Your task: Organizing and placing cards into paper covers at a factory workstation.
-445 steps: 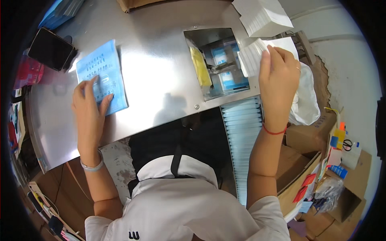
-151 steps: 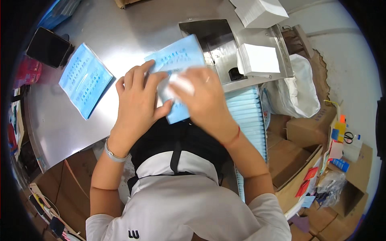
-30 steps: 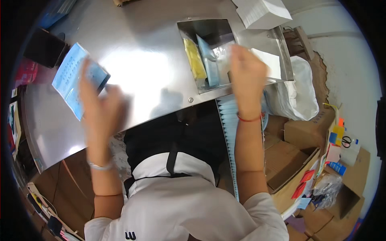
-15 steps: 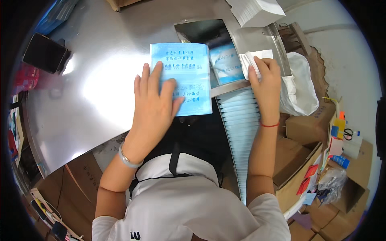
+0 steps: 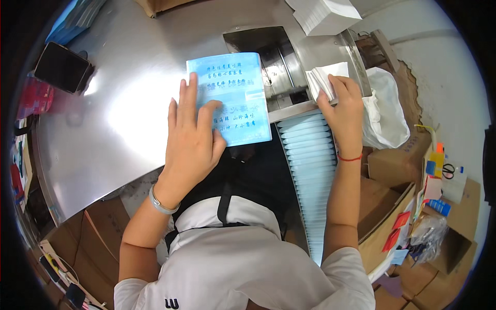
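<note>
A light-blue printed plastic packet [image 5: 235, 103] lies at the near edge of the steel table. My left hand [image 5: 191, 137] rests on its left side, fingers stretched out and spread. Over the steel tray at the right, my right hand [image 5: 342, 106] pinches a small wad of folded white napkins [image 5: 328, 77] between thumb and fingers. Between the packet and the napkins is a dark rectangular opening [image 5: 271, 57] in the steel top. Below it, a long row of packed light-blue packets [image 5: 307, 165] runs toward me.
A tall stack of white napkins [image 5: 328, 15] stands at the back right, with a white bag [image 5: 382, 116] beyond the tray. A phone [image 5: 61, 67] stands at the far left near blue packets [image 5: 75, 23]. Cardboard boxes [image 5: 398, 160] crowd the right side.
My left hand and the packet under it have shifted slightly left. A blue packet that showed in the opening is no longer seen there. My right hand stays on the napkins.
</note>
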`<action>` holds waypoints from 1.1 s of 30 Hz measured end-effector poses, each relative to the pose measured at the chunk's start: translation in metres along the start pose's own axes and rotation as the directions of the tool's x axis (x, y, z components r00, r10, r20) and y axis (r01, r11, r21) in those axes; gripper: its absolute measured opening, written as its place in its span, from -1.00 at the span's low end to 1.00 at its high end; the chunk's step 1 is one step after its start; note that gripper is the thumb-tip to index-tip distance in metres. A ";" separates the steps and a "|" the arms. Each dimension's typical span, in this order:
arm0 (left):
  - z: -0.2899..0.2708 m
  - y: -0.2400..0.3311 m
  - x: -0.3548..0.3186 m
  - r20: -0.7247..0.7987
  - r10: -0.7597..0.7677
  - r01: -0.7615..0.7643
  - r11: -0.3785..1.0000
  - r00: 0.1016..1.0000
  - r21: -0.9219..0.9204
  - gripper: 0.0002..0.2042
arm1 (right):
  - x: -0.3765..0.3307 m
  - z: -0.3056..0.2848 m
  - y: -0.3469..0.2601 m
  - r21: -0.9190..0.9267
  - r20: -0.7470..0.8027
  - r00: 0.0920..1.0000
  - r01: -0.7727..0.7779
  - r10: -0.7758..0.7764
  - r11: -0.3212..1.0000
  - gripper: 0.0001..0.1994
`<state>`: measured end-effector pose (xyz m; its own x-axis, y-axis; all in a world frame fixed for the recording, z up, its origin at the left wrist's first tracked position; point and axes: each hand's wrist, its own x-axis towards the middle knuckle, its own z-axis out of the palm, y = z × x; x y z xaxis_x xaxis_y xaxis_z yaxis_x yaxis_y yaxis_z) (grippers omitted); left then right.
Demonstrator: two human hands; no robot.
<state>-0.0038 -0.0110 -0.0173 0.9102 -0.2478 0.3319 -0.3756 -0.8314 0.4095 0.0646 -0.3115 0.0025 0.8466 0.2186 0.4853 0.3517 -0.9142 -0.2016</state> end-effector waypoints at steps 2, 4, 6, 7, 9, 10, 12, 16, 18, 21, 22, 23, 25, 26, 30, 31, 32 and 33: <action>0.000 0.003 0.002 -0.014 0.002 -0.002 0.999 1.000 0.035 -0.63 | 0.002 0.000 -0.002 -0.004 -0.030 0.999 -0.024 0.024 1.000 -0.69; -0.002 0.005 0.002 -0.026 0.004 -0.002 0.998 1.000 0.068 -0.62 | 0.001 0.005 0.008 -0.020 -0.040 0.999 -0.037 0.036 0.999 -0.70; -0.007 0.006 0.002 0.162 0.062 -0.067 0.997 0.985 0.023 -0.60 | 0.001 0.008 0.018 -0.029 -0.047 0.998 -0.041 0.039 0.999 -0.69; -0.010 0.006 0.003 0.162 0.061 -0.065 0.998 0.985 0.022 -0.60 | 0.001 0.006 0.025 0.048 -0.070 0.996 -0.057 0.061 0.997 -0.69; -0.015 0.008 0.005 0.164 0.069 -0.070 0.998 0.984 0.002 -0.59 | 0.003 0.003 0.033 0.126 -0.085 0.993 -0.070 0.081 0.990 -0.68; -0.018 0.005 0.007 0.164 0.065 -0.066 0.998 0.984 0.000 -0.59 | 0.004 0.002 0.035 0.122 -0.089 0.991 -0.089 0.100 0.989 -0.67; -0.021 -0.001 0.012 0.177 0.088 -0.090 0.996 0.980 0.005 -0.59 | 0.007 0.002 0.034 0.095 -0.091 0.990 -0.098 0.107 0.991 -0.67; -0.022 -0.001 0.014 0.140 0.100 -0.103 0.994 0.985 0.020 -0.56 | 0.015 -0.004 0.009 0.047 -0.269 0.960 -0.065 0.075 0.997 -0.71; -0.028 -0.001 0.015 0.181 0.053 -0.053 0.999 0.982 -0.003 -0.53 | 0.006 0.002 -0.056 0.324 -0.247 0.967 0.024 0.060 0.946 -0.72; -0.024 -0.016 0.015 0.127 0.007 -0.021 0.993 0.992 0.114 -0.49 | -0.029 0.022 -0.157 0.506 -0.047 0.939 0.316 -0.340 0.803 -0.73; -0.021 -0.027 0.012 0.146 0.011 -0.044 0.973 0.989 0.226 -0.41 | -0.023 0.032 -0.143 0.374 0.037 0.887 0.415 -0.461 0.829 -0.75; -0.027 -0.018 0.014 0.117 -0.018 0.007 0.995 0.993 0.096 -0.43 | -0.004 0.037 -0.133 0.340 0.097 0.929 0.306 -0.357 0.889 -0.78; -0.016 -0.019 0.008 -0.007 -0.064 0.064 0.997 0.998 0.032 -0.53 | 0.017 0.054 -0.129 0.076 0.014 0.956 0.292 -0.294 0.953 -0.84; -0.015 -0.014 0.009 -0.005 -0.056 0.056 0.998 0.998 0.029 -0.53 | 0.019 0.060 -0.131 0.070 0.013 0.958 0.286 -0.288 0.956 -0.84; -0.006 -0.003 0.007 0.106 0.123 -0.137 0.981 0.987 0.135 -0.59 | 0.017 0.057 -0.094 0.581 -0.105 0.955 0.284 -0.277 0.763 -0.79; -0.005 -0.003 0.006 0.155 0.100 -0.123 0.982 0.983 0.147 -0.56 | 0.013 0.035 -0.078 0.408 -0.192 0.969 0.224 -0.157 0.885 -0.78; -0.009 -0.003 0.008 0.150 0.094 -0.116 0.982 0.984 0.149 -0.56 | 0.013 0.010 -0.075 0.458 -0.090 0.962 -0.190 0.258 0.868 -0.74; -0.015 -0.003 0.015 0.117 0.074 -0.095 0.979 0.990 0.183 -0.53 | 0.006 0.011 -0.047 0.119 -0.264 0.951 -0.133 0.160 0.984 -0.70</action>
<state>0.0082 -0.0042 -0.0006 0.8940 -0.3650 0.2597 -0.4218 -0.8811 0.2139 0.0578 -0.2632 0.0056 0.7563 -0.0283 0.6537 0.2815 -0.8878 -0.3641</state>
